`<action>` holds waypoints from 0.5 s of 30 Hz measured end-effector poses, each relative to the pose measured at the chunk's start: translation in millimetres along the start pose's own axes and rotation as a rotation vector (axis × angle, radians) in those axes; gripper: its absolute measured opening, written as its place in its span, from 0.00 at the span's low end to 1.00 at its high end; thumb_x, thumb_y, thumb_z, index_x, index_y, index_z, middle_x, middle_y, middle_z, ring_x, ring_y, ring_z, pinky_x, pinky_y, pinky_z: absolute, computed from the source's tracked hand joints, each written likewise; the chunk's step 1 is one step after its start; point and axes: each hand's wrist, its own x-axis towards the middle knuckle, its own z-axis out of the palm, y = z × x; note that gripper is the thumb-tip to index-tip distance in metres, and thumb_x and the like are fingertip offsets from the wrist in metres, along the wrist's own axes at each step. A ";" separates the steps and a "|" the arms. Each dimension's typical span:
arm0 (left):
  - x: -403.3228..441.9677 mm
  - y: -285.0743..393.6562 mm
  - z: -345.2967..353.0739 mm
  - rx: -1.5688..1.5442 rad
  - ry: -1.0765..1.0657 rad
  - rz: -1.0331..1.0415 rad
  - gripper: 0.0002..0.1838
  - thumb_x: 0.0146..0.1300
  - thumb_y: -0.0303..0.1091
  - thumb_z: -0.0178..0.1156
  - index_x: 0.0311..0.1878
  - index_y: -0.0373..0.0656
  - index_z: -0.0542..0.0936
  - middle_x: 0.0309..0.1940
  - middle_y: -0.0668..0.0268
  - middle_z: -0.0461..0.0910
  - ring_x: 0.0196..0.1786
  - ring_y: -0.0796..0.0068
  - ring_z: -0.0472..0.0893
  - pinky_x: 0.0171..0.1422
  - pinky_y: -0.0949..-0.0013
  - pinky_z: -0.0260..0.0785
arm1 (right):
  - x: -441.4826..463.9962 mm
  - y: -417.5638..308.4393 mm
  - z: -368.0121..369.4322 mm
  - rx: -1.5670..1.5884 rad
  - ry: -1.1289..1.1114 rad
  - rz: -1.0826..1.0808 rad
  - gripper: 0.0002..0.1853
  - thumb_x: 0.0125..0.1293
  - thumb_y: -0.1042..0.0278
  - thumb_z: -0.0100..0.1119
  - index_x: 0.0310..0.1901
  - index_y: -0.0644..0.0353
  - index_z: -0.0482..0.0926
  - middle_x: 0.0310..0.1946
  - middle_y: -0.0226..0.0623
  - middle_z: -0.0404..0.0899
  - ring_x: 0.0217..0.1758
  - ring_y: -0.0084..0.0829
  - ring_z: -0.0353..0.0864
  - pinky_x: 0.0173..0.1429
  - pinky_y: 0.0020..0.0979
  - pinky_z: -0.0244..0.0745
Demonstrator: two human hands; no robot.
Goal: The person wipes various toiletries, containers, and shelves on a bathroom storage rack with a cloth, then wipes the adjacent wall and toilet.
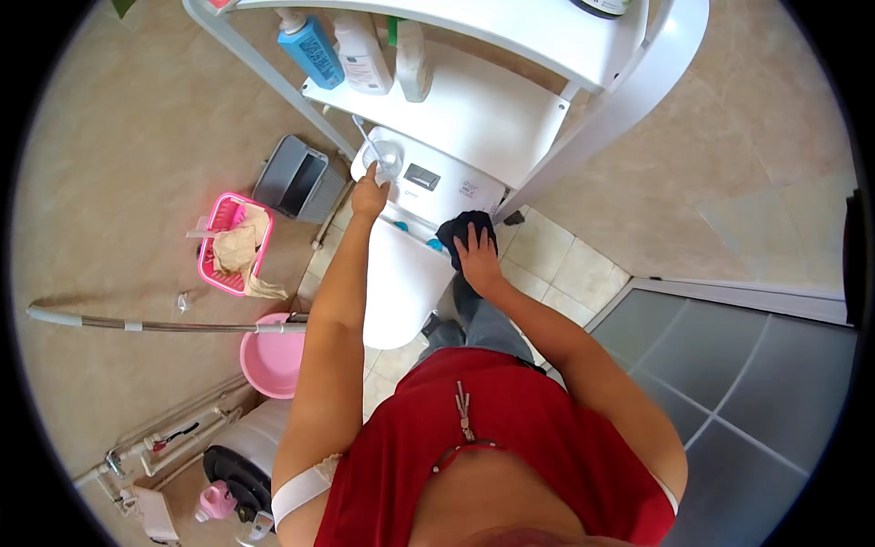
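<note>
My left hand (370, 193) reaches to the far left end of the toilet tank lid (442, 196), its fingers at a clear cup (386, 153). A thin white brush-like stick (363, 130) leans out of the cup. I cannot see how far the fingers wrap round it. My right hand (479, 258) grips a dark bunched cloth (454, 228) at the right end of the tank, fingers spread over its near side. Below lies the closed white toilet lid (401, 287), with small blue pieces (435, 244) by its hinge.
A white shelf rack (483, 114) stands over the tank, carrying a blue bottle (312, 53), a white bottle (363, 59) and a spray bottle (414, 64). Left are a grey bin (324, 191), a pink basket (214, 264), a pink basin (269, 360) and a metal pole (182, 325).
</note>
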 end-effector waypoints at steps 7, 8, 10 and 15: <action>-13.4 4.7 9.0 0.061 0.180 0.007 0.10 0.60 0.36 0.65 0.42 0.41 0.81 0.33 0.50 0.83 0.39 0.49 0.83 0.44 0.52 0.74 | 27.8 1.3 -2.1 0.054 -0.072 0.009 0.27 0.66 0.68 0.50 0.68 0.52 0.68 0.72 0.62 0.53 0.68 0.69 0.59 0.67 0.58 0.62; -22.7 0.6 11.4 0.080 0.206 0.015 0.10 0.60 0.35 0.64 0.41 0.41 0.81 0.33 0.49 0.83 0.38 0.48 0.83 0.44 0.52 0.74 | 36.6 2.4 -1.6 0.066 -0.080 0.009 0.27 0.66 0.68 0.49 0.69 0.52 0.68 0.72 0.62 0.52 0.68 0.69 0.59 0.68 0.58 0.62; -42.0 -6.0 11.4 0.081 0.263 0.021 0.08 0.60 0.35 0.64 0.38 0.41 0.80 0.32 0.49 0.82 0.36 0.48 0.82 0.41 0.51 0.73 | 55.2 6.3 -7.3 0.087 -0.124 0.007 0.27 0.67 0.68 0.48 0.70 0.52 0.67 0.73 0.61 0.51 0.69 0.69 0.58 0.68 0.58 0.61; -113.6 6.2 -48.2 -0.092 0.382 0.140 0.09 0.60 0.35 0.66 0.35 0.40 0.80 0.25 0.53 0.80 0.29 0.50 0.80 0.34 0.53 0.70 | 66.2 16.8 -28.0 0.134 -0.286 -0.037 0.28 0.69 0.68 0.45 0.72 0.51 0.63 0.74 0.61 0.47 0.71 0.69 0.55 0.69 0.56 0.61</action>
